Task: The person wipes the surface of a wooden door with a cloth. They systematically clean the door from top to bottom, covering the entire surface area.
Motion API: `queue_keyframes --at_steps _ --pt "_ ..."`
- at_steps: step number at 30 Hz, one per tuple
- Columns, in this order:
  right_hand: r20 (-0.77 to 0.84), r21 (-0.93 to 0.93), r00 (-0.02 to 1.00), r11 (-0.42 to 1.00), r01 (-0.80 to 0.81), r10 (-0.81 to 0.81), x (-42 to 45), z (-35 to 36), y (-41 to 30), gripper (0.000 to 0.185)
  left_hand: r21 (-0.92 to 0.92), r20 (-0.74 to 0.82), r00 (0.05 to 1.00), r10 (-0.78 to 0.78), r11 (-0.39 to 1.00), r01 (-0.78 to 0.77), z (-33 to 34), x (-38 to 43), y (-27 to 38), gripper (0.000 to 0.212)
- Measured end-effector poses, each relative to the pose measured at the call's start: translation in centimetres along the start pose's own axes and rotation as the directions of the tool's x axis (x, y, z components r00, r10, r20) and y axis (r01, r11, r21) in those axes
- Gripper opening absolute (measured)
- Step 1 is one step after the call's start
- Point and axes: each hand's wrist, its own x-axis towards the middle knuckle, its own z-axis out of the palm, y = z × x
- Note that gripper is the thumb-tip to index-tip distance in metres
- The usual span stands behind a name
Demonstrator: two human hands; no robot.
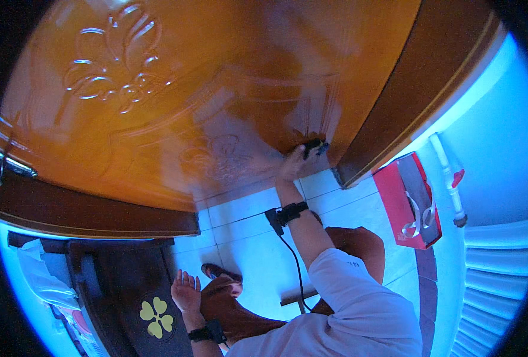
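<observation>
In the head view, a glossy orange-brown wooden door (228, 107) with carved floral relief fills the upper part. My right hand (294, 160) reaches to its lower right area and grips a small dark object (315, 146) against or close to the surface. Blur hides what exactly this object is. Below, my left hand (186, 290) hangs beside my bent knee, palm turned up, fingers a little apart, holding nothing. Both wrists carry black straps with cables.
A red box (391, 203) with white ribbon stands right of the brown door frame (406, 98), by a white pipe (447, 174). A dark panel with a yellow clover (157, 317) and a white bag (45, 272) are lower left. A metal handle (14, 163) juts from the door.
</observation>
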Motion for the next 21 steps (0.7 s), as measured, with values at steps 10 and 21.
queue_keyframes --at_steps 10,21 --pt "0.448 0.547 0.713 0.466 -0.695 0.539 6.9 -4.4 8.3 0.053 -0.017 -0.056 0.998 -0.037 0.999 0.037 0.8 0.1 0.0 0.039" --pt "0.208 0.233 0.978 0.971 -0.044 -0.005 -6.8 3.9 -10.5 0.052 -0.13 0.114 0.993 0.014 0.992 0.001 -0.7 -1.1 0.3 0.04"
